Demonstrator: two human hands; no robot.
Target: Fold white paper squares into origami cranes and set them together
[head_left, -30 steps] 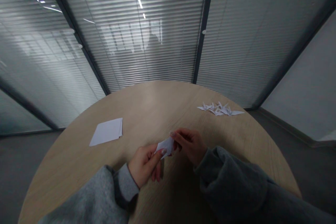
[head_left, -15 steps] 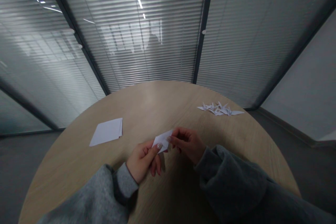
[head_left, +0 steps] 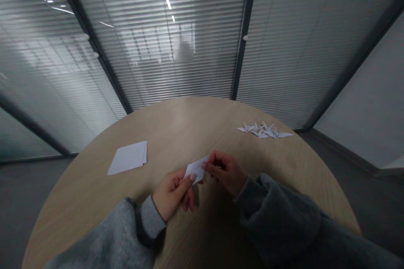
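Observation:
A small folded piece of white paper (head_left: 195, 169) is held above the table between my two hands. My left hand (head_left: 174, 191) grips its lower left part, thumb on top and fingers beneath. At the paper's upper right corner, my right hand (head_left: 225, 171) pinches the edge between thumb and forefinger. The underside of the paper and some fingertips are hidden.
The round wooden table (head_left: 189, 122) carries a stack of white paper sheets (head_left: 128, 158) on the left. Several folded paper cranes (head_left: 263, 130) lie in a pile at the far right. Glass panels with blinds (head_left: 195, 75) stand behind the table.
Both hands keep their hold on the folded paper. The paper and fingers have shifted only very slightly; the stack and the cranes stay where they were.

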